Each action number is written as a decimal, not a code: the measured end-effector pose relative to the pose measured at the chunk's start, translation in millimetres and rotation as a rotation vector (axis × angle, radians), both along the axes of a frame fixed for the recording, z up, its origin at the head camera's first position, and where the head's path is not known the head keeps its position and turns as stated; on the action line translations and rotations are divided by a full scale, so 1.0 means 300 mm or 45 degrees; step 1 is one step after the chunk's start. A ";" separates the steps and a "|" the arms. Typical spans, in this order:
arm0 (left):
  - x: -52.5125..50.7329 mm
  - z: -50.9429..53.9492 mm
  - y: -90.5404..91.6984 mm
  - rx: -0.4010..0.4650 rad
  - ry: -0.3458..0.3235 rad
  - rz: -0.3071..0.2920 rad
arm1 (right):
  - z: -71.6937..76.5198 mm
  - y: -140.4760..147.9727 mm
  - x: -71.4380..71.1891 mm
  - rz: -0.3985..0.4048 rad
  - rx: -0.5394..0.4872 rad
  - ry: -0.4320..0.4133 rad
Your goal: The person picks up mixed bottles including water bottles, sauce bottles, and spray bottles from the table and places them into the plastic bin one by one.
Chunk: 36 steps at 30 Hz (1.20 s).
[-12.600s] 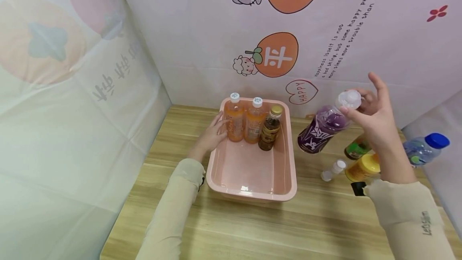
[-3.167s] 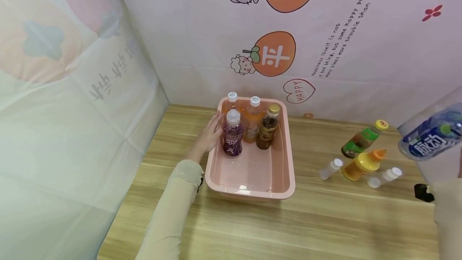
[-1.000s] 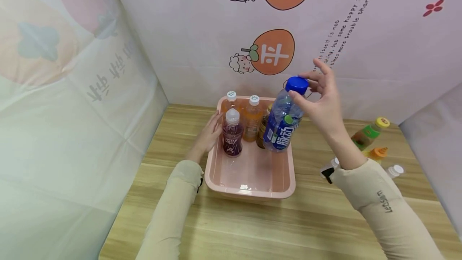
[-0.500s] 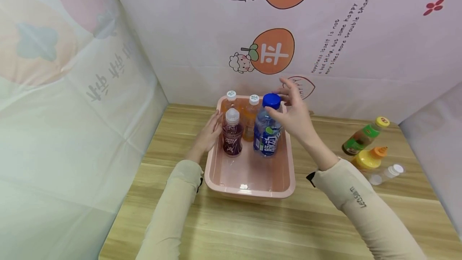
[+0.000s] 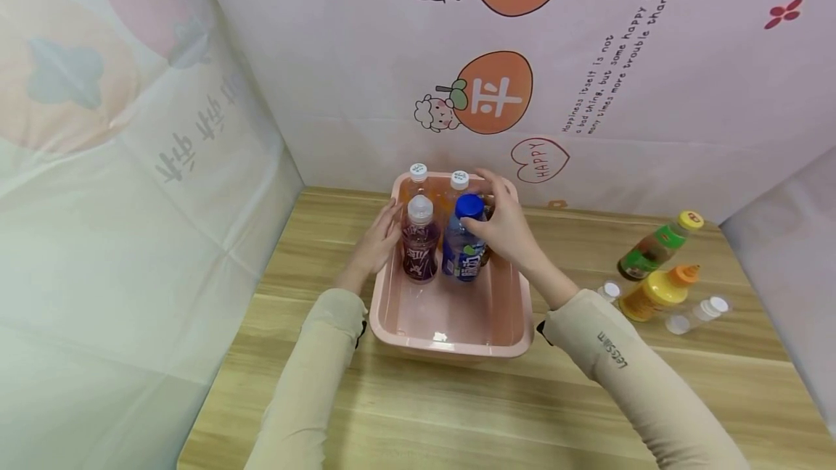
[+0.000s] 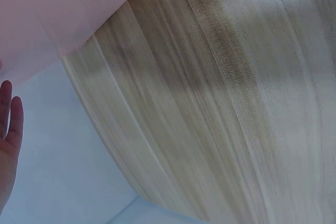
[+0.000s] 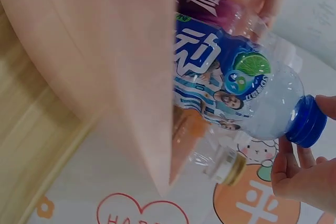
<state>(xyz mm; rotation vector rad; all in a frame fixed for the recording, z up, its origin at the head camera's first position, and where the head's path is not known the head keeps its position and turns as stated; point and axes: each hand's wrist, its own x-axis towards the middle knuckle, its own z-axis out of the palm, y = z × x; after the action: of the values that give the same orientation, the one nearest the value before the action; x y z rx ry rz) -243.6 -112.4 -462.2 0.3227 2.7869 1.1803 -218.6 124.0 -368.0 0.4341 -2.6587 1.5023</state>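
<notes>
My right hand (image 5: 509, 227) pinches the blue cap of a clear drink bottle with a blue label (image 5: 462, 249). This bottle stands upright inside the pink plastic basin (image 5: 451, 349), right of a purple drink bottle (image 5: 420, 256). In the right wrist view, thumb and fingertips hold the bottle's blue cap (image 7: 310, 121). My left hand (image 5: 376, 241) rests on the basin's left rim with fingers extended. Behind are two white-capped orange drink bottles (image 5: 459, 181). A gold-capped dark bottle (image 7: 231, 166) is mostly hidden behind my right hand in the head view.
On the table's right stand a green-labelled bottle with yellow cap (image 5: 660, 246), a yellow squeeze bottle (image 5: 656, 296) and two small white-capped clear bottles (image 5: 702, 314), one partly behind the right sleeve. Printed cloth walls (image 5: 366, 93) enclose the table's back and sides.
Earlier, the purple bottle went into the basin. Since then my right hand has carried the blue-capped bottle leftward from the table's right and lowered it beside the purple one. My left hand stays at the rim.
</notes>
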 end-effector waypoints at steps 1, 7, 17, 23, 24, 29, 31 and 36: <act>0.000 0.000 0.000 -0.002 0.001 0.001 | -0.006 -0.004 -0.002 0.003 -0.005 -0.005; 0.000 0.000 0.000 -0.010 -0.012 0.005 | -0.040 -0.014 -0.009 0.030 -0.004 -0.024; 0.004 0.007 0.002 -0.001 -0.026 0.013 | -0.070 -0.016 -0.012 0.038 0.049 -0.038; 0.003 0.005 0.003 0.004 -0.029 0.015 | -0.085 -0.018 -0.013 0.024 0.093 -0.063; 0.004 0.005 0.003 0.005 -0.032 0.015 | -0.087 -0.019 -0.013 0.025 0.099 -0.067; 0.003 0.006 0.003 -0.003 -0.034 0.010 | -0.092 -0.022 -0.016 0.026 0.108 -0.097; 0.003 0.006 0.003 -0.011 -0.033 0.010 | -0.094 -0.023 -0.017 0.027 0.104 -0.100; 0.003 0.007 0.003 -0.020 -0.037 0.011 | -0.101 -0.023 -0.019 0.030 0.104 -0.088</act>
<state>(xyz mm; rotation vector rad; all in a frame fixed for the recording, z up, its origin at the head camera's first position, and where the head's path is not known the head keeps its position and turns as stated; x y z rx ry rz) -242.8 -111.5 -460.0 0.2898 2.7739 1.1553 -224.4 117.2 -398.3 0.4280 -2.7855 1.4446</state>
